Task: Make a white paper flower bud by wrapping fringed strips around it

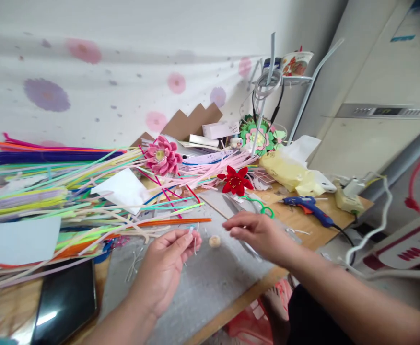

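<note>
My left hand [172,254] is above the grey mat [192,297], thumb and fingertips pinched on a thin white string [196,245] that hangs from them in short ends. A small pale bit shows at the fingertips. To the right, my right hand [255,232] hovers with its fingers loosely bent and apart, and I see nothing held in it. Beneath it lies a metal tool [248,248], mostly covered by the hand. A small round wooden-coloured disc [215,241] rests on the mat between both hands. A thin wooden stick [213,207] lies just beyond.
Many coloured pipe cleaners [87,187] spread over the left and back. A pink flower [162,155] and a red flower [235,180] stand behind the mat. At right lies a blue glue gun [309,207] beside a power strip [348,199]. A black phone [66,302] is front left.
</note>
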Tool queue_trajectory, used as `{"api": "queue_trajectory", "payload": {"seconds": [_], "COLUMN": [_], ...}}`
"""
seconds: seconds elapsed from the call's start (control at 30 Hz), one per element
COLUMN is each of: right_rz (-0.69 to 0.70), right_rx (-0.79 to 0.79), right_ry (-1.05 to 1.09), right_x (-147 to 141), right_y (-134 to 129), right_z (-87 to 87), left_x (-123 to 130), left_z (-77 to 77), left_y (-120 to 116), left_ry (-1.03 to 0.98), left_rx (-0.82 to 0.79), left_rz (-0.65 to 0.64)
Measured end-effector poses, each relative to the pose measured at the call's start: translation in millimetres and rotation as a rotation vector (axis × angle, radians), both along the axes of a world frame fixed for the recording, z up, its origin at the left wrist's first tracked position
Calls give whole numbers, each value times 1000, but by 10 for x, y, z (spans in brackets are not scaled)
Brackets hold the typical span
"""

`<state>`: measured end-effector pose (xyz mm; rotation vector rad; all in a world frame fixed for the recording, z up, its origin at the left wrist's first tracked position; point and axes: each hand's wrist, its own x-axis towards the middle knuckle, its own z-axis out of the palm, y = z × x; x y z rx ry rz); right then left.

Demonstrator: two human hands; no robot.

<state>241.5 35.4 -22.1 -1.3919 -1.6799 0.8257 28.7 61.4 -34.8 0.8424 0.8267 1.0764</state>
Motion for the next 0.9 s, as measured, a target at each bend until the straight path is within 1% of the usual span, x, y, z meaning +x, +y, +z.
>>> {"api": "queue_trajectory", "payload": {"seconds": [0.03,0.1,0.17,0.27,0.37,0.47,0.57,0.63,0.73,0.8,0.9], "right_rz": [38,38,7,-23,-42,-17,-5,-2,14,14,17], "right_rx": [-76,-228,-326,-377,-382,-374,-328,-271,-185,-152,-123], "right_ry": [196,561,804,982,1060,1055,976,866,616,465,315], "right_x": [-189,-475,-646,-758,-802,-816,-775,-716,-627,-596,-597], "right_y": [15,50,85,130,172,206,224,229,224,209,179], "right_z": [-30,-92,-142,-173,-163,-150,-149,-140,-95,-55,-12], "left_x": [-1,-5,-8,-11,-18,-23,-22,-19,-15,-15,-22], "left_z": [-2,-8,-16,-25,-34,-47,-49,-40,-24,-25,-53], "left_y": [-2,-1,4,17,30,35,29,21,9,4,8], "left_ry": [-13,-34,-49,-58,-61,-50,2,65,162,206,238], "left_rx": [-6,-22,-31,-33,-28,-30,-43,-44,-16,14,53], "left_rz": [2,4,-10,-35,-29,-27,-41,-45,-29,-19,-25]}}
